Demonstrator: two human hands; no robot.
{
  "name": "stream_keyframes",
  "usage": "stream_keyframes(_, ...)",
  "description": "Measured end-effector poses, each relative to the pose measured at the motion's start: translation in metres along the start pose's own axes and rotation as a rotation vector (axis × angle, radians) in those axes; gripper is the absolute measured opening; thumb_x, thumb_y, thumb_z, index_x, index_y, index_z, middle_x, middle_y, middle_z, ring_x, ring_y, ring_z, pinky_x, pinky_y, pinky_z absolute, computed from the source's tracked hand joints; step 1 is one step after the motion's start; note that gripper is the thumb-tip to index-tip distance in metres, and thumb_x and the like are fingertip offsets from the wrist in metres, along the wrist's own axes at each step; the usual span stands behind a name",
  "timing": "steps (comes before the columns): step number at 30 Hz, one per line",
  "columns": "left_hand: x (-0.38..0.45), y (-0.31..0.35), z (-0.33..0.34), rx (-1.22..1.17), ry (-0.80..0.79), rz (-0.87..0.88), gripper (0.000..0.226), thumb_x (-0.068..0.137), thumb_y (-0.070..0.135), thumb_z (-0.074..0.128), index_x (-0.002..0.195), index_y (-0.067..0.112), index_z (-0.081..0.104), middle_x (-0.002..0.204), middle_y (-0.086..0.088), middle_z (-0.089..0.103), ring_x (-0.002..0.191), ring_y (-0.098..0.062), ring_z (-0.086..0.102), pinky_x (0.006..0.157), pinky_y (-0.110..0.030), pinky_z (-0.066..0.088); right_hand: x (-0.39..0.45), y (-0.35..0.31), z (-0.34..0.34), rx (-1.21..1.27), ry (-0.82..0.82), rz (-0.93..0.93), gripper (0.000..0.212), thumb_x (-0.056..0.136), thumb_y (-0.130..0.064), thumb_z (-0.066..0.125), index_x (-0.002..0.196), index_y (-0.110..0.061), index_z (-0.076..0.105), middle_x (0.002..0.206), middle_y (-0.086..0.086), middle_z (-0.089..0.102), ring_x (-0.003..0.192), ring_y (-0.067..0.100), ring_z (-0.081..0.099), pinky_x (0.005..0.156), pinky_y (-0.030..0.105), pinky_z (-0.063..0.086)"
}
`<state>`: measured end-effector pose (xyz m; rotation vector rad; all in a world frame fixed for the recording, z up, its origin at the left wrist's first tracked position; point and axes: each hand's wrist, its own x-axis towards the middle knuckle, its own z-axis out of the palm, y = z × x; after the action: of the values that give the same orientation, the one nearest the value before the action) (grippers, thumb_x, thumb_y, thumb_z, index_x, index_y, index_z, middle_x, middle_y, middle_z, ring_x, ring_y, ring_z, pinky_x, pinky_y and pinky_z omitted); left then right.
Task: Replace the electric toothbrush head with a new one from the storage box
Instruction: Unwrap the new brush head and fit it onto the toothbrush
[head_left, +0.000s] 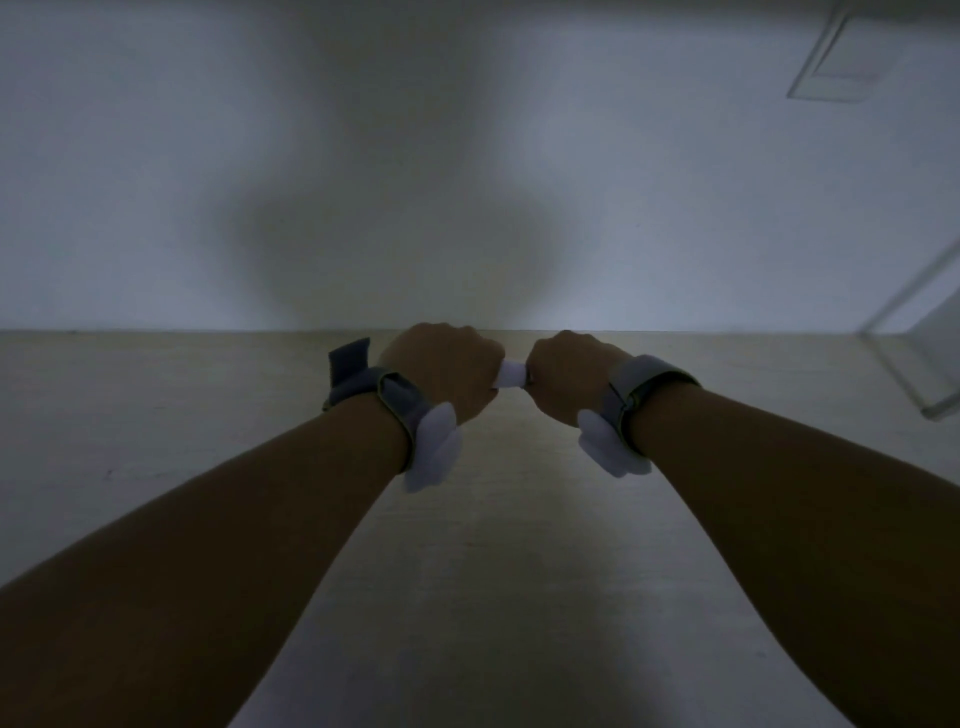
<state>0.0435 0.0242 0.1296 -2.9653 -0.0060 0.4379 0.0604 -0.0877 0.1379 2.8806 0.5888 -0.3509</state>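
My left hand (441, 371) and my right hand (569, 376) are both curled into fists, knuckles away from me, held out over the pale wooden surface (156, 415) near its far edge. Between the two fists a short white cylindrical piece (511, 375) shows, which I take to be part of the electric toothbrush; each grip is closed round one end of it, so only that small middle stretch is visible. Whether it is the handle or the head I cannot tell, since my fingers hide the rest and the light is dim.

Just behind each grip, on the wrist, sits a grey fabric strap: the left strap (374, 389) has a loose tab sticking up on its outer side, and the right strap (644, 384) lies flat. A white rounded tag hangs from the inner side of each, the left tag (434, 449) and the right tag (610, 447) facing each other below the fists.

Beyond the grip rises a plain white wall (467, 156). Well off to the right of my right hand stands a clear transparent box (930, 358) on the surface, its contents too faint to make out.
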Motion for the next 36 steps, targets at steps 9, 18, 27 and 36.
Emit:
stream_keyframes(9, -0.006, -0.018, -0.002, -0.058, 0.174, 0.203, 0.042, 0.098, 0.045, 0.042, 0.124, 0.014, 0.053, 0.116, -0.011, 0.067, 0.102, -0.031, 0.064, 0.073, -0.032, 0.040, -0.001, 0.017, -0.007, 0.056, 0.205, -0.113, 0.027, 0.092, -0.019, 0.046, 0.089, -0.005, 0.069, 0.095, 0.015, 0.072, 0.087, 0.033, 0.068, 0.078, 0.039, 0.056)
stream_keyframes(18, 0.005, -0.027, 0.006, -0.254, 0.099, 0.166, 0.038, 0.097, 0.031, 0.053, 0.125, 0.007, 0.046, 0.127, -0.018, 0.055, 0.110, -0.035, 0.057, 0.093, -0.042, 0.047, 0.010, 0.018, -0.001, 0.207, 0.134, -0.209, 0.032, 0.098, -0.024, 0.042, 0.114, -0.002, 0.060, 0.115, 0.018, 0.065, 0.105, 0.031, 0.061, 0.092, 0.037, 0.046)
stream_keyframes(27, 0.006, -0.034, 0.001, -0.306, 0.076, 0.156, 0.039, 0.095, 0.032, 0.059, 0.123, 0.008, 0.050, 0.128, -0.018, 0.055, 0.111, -0.036, 0.055, 0.098, -0.043, 0.045, 0.005, 0.023, -0.002, 0.272, 0.207, -0.270, 0.027, 0.099, -0.019, 0.042, 0.104, -0.005, 0.065, 0.100, 0.015, 0.071, 0.090, 0.030, 0.063, 0.071, 0.029, 0.041)
stream_keyframes(36, 0.007, -0.028, 0.000, -0.340, -0.009, 0.182, 0.040, 0.095, 0.032, 0.057, 0.127, 0.008, 0.054, 0.128, -0.016, 0.062, 0.114, -0.033, 0.058, 0.095, -0.038, 0.044, 0.003, 0.029, -0.006, 0.244, 0.183, -0.283, 0.028, 0.097, -0.022, 0.046, 0.115, -0.012, 0.066, 0.111, 0.010, 0.072, 0.102, 0.027, 0.063, 0.091, 0.033, 0.047)
